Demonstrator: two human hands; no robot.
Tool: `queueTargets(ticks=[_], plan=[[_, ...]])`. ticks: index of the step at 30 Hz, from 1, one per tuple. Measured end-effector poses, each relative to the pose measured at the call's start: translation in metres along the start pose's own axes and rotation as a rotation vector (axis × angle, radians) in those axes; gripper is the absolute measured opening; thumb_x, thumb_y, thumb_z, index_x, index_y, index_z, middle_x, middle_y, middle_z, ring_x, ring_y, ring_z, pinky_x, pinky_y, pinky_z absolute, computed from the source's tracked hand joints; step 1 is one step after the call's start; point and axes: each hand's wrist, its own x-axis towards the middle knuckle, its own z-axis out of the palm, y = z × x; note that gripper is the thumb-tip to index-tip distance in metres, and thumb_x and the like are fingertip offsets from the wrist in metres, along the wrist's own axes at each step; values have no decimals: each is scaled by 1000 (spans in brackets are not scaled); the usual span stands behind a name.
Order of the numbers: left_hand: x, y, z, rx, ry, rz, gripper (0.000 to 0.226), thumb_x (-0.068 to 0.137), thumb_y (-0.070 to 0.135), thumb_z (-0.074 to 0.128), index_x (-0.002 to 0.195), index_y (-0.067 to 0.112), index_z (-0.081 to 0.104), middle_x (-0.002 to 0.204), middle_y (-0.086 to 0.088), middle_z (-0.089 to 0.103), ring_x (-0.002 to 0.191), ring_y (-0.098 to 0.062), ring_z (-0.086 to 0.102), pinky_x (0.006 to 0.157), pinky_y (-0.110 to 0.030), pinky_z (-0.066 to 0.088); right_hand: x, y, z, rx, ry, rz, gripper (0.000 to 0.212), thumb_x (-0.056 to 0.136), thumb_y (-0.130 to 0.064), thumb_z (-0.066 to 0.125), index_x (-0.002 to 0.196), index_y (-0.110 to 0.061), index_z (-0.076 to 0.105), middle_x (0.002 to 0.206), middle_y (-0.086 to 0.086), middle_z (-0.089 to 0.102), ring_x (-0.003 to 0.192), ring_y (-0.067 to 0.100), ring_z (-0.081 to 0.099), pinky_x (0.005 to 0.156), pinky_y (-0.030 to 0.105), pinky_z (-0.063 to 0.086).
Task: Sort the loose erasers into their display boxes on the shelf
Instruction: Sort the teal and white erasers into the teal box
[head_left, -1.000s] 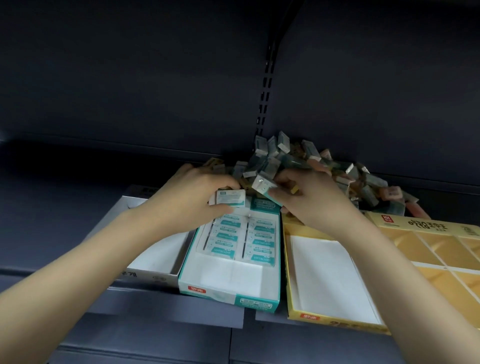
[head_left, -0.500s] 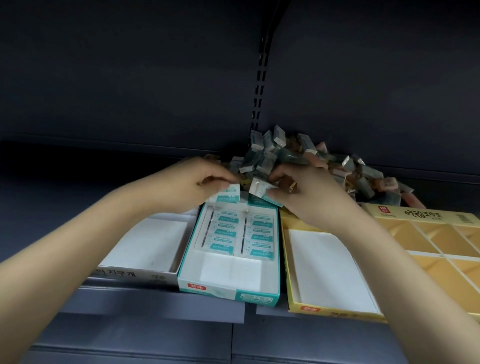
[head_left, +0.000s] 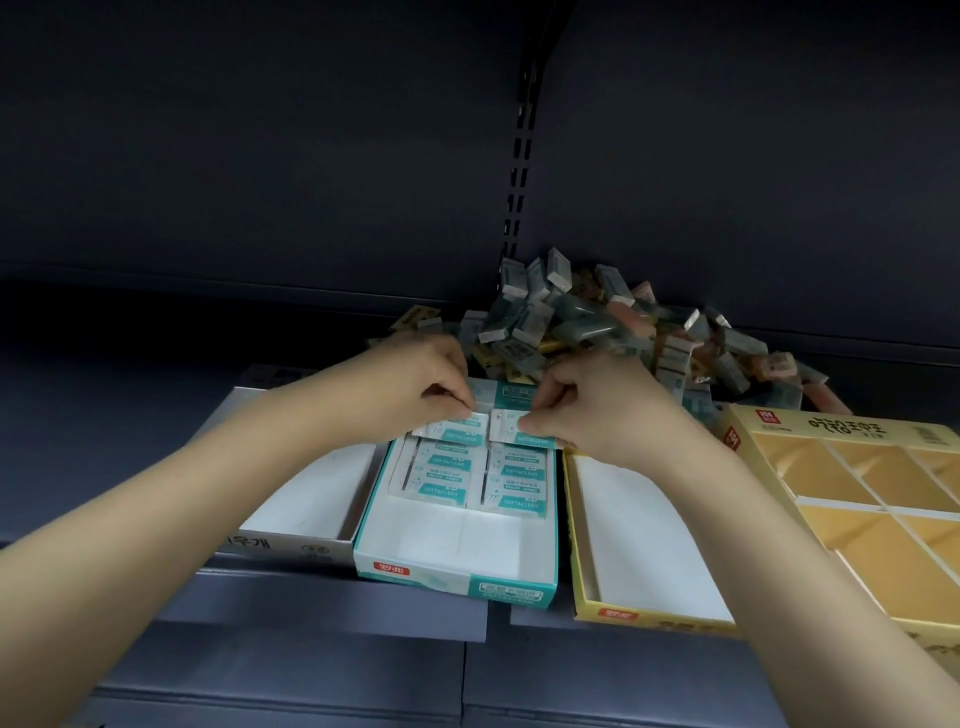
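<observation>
The left hand (head_left: 410, 395) and right hand (head_left: 597, 405) each pinch a teal eraser (head_left: 452, 432) over the teal box (head_left: 457, 566), likely to extend its two rows. The loose pile (head_left: 582, 322) waits behind.

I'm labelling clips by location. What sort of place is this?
Probably a stationery shop aisle: a dark retail shelf with a slotted upright, printed display boxes such as the teal box, and a pile of wrapped erasers.

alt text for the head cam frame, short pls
Two bare hands, left hand and right hand, each pinch a teal-and-white eraser over the back rows of a teal display box on a dark shelf. Empty white and yellow boxes flank it; a pile of loose erasers sits behind.
</observation>
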Motion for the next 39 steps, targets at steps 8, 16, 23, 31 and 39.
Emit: queueTargets(ticks=[8,16,23,31,39], plan=[[-2,-7,4,221,50,49,37,78,49,67,108,26,66,128,7,43,115,-11,40,94,-25,26,7,-5,3,-97,-19,29,7,81,-28,69,77,-24,65,86,-6,64,83,10,58,58,21,41],[2,-9,-6,383,-119,-41,75,73,55,68,137,39,34,136,14,44,122,-9,38,104,-29,27,10,-3,2,-71,-11,30,13,80,-19,71,74,-22,60,87,-5,64,81,10,59,64,21,46],[5,-16,-5,230,-118,-104,66,73,47,72,132,35,45,111,15,63,94,-5,58,86,-23,47,11,-5,6,-126,-69,-1,19,75,-19,75,82,-26,58,93,-5,61,89,13,59,77,27,51],[2,-9,-8,309,-107,-88,58,74,50,70,127,41,48,111,19,62,100,-8,54,96,-25,32,8,-11,4,-273,-86,-95,21,78,-17,73,82,-25,53,93,-5,58,90,15,57,76,27,49],[5,-5,-14,245,145,-83,89,66,83,27,142,38,25,143,11,39,128,-15,42,106,-40,31,9,2,8,-235,185,-334,18,93,-31,52,100,-16,59,96,2,65,85,23,60,71,37,51]])
